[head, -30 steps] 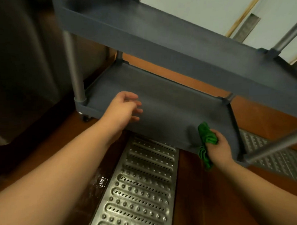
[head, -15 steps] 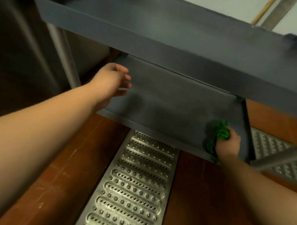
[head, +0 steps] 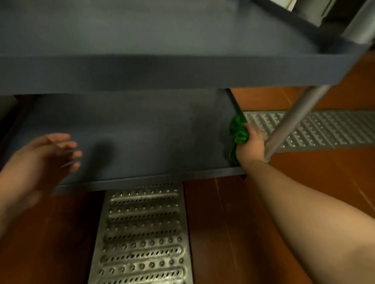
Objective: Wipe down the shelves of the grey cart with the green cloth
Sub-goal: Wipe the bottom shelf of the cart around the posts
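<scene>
the right hand (head: 250,142) is gripping the bunched cloth (head: 238,130) at the lower shelf's (head: 152,127) right end — the unwiped length is running leftward, toward the left hand (head: 38,156), hovering with fingers spread and holding nothing.

Reddish-brown tiled floor (head: 309,190), perforated metal drain grates (head: 143,236), dim light

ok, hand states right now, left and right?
Left hand: open, holding nothing.
Right hand: gripping the green cloth on the lower shelf.
</scene>
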The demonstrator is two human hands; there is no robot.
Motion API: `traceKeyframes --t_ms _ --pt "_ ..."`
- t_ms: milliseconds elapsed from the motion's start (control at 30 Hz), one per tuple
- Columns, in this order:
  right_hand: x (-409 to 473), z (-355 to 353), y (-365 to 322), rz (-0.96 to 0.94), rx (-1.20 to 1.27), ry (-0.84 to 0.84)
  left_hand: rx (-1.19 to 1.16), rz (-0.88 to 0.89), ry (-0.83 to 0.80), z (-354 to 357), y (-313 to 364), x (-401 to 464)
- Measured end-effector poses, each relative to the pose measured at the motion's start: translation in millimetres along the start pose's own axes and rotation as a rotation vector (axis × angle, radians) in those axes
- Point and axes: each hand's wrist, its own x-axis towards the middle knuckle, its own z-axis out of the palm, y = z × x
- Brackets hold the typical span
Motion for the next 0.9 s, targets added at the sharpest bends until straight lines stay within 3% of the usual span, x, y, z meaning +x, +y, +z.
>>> traceKeyframes --t_ms 67,200,333,533,900 --pt "11 5 6 -0.072 -0.096 -0.037 0.027 0.007 0.02 5 2 1" --pt "22 17 11 -0.003 -0.345 -0.166 0.033 0.035 0.066 10 6 1" --pt "11 25 19 -0.054 -0.536 -0.286 0.095 0.101 0.041 28 4 0" --pt "14 25 19 -0.008 -0.49 -0.337 0.093 0.133 -0.004 53 -11 1" --pt "9 41 7 0.101 -0.395 -0.264 0.031 0.119 0.0 4 -8 15"
